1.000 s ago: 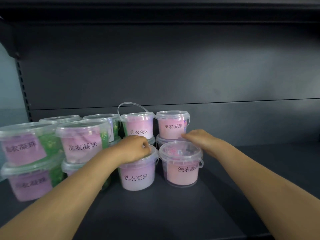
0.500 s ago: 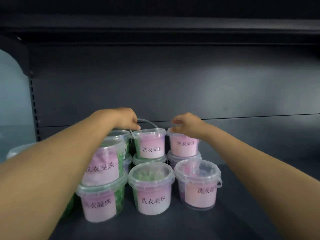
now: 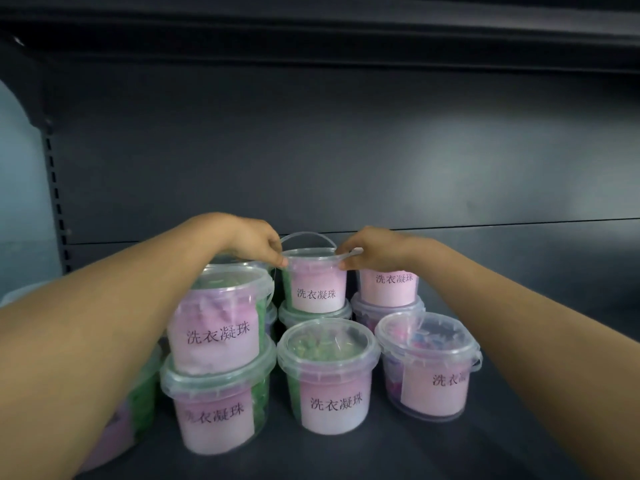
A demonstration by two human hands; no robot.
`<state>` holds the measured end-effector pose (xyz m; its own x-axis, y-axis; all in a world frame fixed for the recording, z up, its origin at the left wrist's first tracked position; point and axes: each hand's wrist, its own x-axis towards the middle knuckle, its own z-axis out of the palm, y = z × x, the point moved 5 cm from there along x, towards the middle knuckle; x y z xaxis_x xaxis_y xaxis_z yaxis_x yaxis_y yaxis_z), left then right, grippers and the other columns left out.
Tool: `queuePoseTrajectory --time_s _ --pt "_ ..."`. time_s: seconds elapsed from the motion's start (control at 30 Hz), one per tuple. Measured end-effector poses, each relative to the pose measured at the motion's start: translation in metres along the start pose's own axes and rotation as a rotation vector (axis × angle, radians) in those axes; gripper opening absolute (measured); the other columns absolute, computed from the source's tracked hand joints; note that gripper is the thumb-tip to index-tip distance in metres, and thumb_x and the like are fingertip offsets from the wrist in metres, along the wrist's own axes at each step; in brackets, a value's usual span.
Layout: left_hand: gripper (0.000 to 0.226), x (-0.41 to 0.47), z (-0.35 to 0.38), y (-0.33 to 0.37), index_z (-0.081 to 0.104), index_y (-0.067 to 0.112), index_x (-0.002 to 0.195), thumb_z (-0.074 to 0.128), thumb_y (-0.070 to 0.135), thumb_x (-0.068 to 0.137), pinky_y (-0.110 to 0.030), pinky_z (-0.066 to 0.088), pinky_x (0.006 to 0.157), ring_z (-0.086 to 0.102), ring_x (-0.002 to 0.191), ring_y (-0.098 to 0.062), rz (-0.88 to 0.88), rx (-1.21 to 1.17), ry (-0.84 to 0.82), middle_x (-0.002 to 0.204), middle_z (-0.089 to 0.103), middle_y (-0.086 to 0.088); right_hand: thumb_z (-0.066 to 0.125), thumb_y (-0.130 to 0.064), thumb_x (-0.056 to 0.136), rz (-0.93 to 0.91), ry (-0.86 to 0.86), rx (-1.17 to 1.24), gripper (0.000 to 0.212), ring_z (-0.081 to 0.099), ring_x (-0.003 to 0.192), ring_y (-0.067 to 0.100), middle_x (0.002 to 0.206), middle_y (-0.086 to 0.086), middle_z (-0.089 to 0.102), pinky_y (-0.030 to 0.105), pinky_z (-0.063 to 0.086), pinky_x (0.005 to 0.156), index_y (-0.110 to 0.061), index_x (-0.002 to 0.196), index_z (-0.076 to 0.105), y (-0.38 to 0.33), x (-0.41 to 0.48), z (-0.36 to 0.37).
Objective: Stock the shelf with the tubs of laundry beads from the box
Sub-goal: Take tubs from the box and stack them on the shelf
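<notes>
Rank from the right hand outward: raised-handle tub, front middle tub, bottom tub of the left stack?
1. Raised-handle tub, back middle, held by the right hand.
2. Front middle tub, front row.
3. Bottom tub of the left stack, front left.

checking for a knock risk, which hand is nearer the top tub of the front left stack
Left. The left hand sits just above and behind the top tub; the right hand is farther right, across the handled tub.

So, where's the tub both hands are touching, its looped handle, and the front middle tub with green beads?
Top middle tub (image 3: 317,289), head view, middle of its pink label.
Handle (image 3: 306,233), head view, top of the clear arch.
Green-bead tub (image 3: 327,344), head view, centre of its clear lid.
</notes>
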<state>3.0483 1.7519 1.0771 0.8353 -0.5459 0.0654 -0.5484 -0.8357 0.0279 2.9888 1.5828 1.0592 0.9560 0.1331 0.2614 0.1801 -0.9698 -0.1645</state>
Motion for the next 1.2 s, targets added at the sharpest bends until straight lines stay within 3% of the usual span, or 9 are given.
queuePoseTrajectory --time_s 0.13,0.33,0.5,0.6,0.73,0.97,1.2 --pt "0.043 -0.003 0.000 0.001 0.056 0.015 0.122 0.057 0.042 0.088 -0.034 0.040 0.102 0.049 0.106 -0.015 0.032 -0.038 0.022 0.115 0.053 0.002 0.063 -0.038 0.087 0.004 0.125 -0.006 0.043 0.054 0.118 0.021 0.127 0.004 0.061 0.020 0.036 0.084 -0.014 0.122 0.063 -0.006 -0.005 -0.002" --pt "0.043 -0.008 0.001 0.009 0.056 0.018 0.123 0.054 0.044 0.090 -0.031 0.039 0.101 0.048 0.108 -0.015 0.042 0.003 0.010 0.113 0.049 0.004 0.067 -0.045 0.082 0.041 0.207 0.017 0.045 0.058 0.108 0.025 0.116 0.007 0.066 0.033 0.047 0.091 -0.012 0.113 0.067 -0.012 -0.007 0.006" --pt "0.042 -0.017 0.000 0.016 0.055 0.015 0.125 0.052 0.041 0.092 -0.030 0.039 0.100 0.049 0.112 -0.017 0.044 0.028 0.017 0.127 0.053 -0.001 0.061 -0.042 0.087 0.043 0.183 0.003 0.043 0.056 0.110 0.026 0.119 0.008 0.064 0.033 0.045 0.091 -0.012 0.118 0.064 -0.017 -0.013 0.007" --pt "0.042 -0.031 -0.007 0.019 0.055 0.012 0.125 0.051 0.039 0.093 -0.031 0.040 0.098 0.050 0.116 -0.020 0.041 0.063 0.081 0.128 0.053 -0.003 0.056 -0.039 0.091 0.056 0.179 -0.031 0.041 0.055 0.110 0.028 0.121 0.010 0.061 0.034 0.045 0.090 -0.010 0.119 0.061 -0.023 -0.021 0.000" --pt "0.032 -0.058 -0.021 0.027 0.060 0.015 0.117 0.051 0.034 0.093 -0.031 0.041 0.096 0.052 0.115 -0.021 0.038 0.051 0.226 0.125 0.057 -0.003 0.053 -0.035 0.092 0.087 0.165 -0.104 0.035 0.055 0.094 0.026 0.111 0.011 0.062 0.032 0.046 0.078 -0.005 0.108 0.060 -0.027 -0.041 -0.014" --pt "0.025 -0.138 -0.037 0.071 0.062 0.015 0.108 0.049 0.029 0.093 -0.038 0.047 0.092 0.058 0.104 -0.022 0.047 0.056 0.475 0.111 0.064 -0.002 0.052 -0.040 0.092 0.096 0.111 -0.235 0.051 0.050 0.117 0.032 0.129 0.014 0.054 0.039 0.044 0.095 -0.004 0.129 0.048 -0.038 -0.122 -0.058" --pt "0.030 -0.236 -0.024 0.146 0.060 0.015 0.105 0.044 0.038 0.094 -0.034 0.045 0.086 0.054 0.101 -0.022 -0.025 0.205 0.434 0.108 0.057 -0.004 0.052 -0.036 0.093 0.004 0.161 -0.196 0.051 0.047 0.121 0.031 0.133 0.016 0.051 0.039 0.041 0.099 -0.001 0.129 0.046 -0.045 -0.232 -0.091"
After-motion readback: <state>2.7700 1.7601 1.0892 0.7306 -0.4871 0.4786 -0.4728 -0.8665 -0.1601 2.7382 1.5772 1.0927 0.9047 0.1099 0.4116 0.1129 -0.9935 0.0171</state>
